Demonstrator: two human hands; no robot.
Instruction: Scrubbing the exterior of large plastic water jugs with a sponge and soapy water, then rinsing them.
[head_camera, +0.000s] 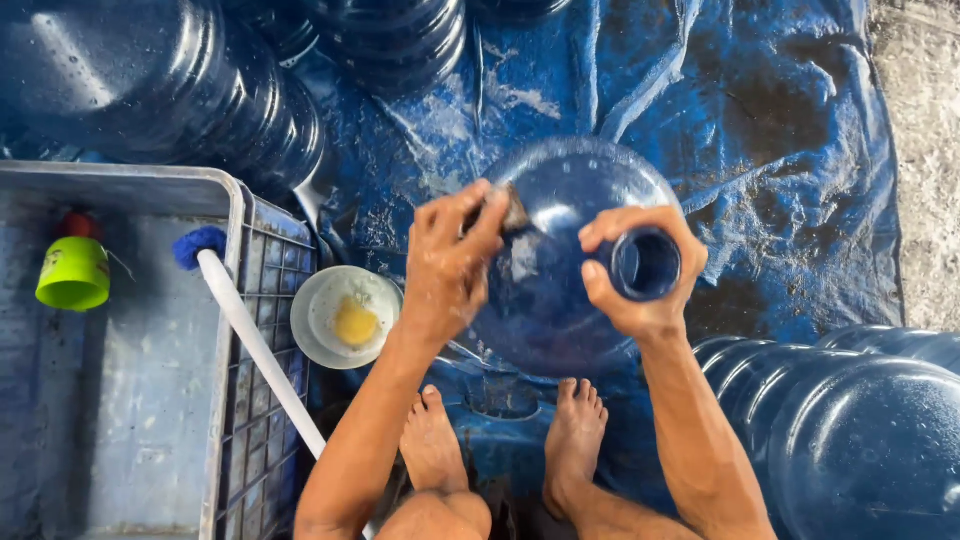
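— Gripping the neck of the big blue water jug (560, 290), is that the right hand (640, 275)?

— Yes, curled tight round the open mouth. The jug sits on the wet blue tarp (780, 130), just above the bare feet.

— And the left hand (450, 265)?

— Clenched on a small scrub pad (512, 212), pressed against the jug's shoulder. A white bowl (345, 315) lies just beside.

The water jug (560, 270) lies on the tarp (780, 130) just beyond my feet (500, 440). My left hand (450, 265) rests on its shoulder; my right hand (640, 275) rings its neck. A dish (345, 315) sits left of it, beside the crate (130, 400). More jugs (860, 430) crowd the tarp's near-right corner and far-left edge.
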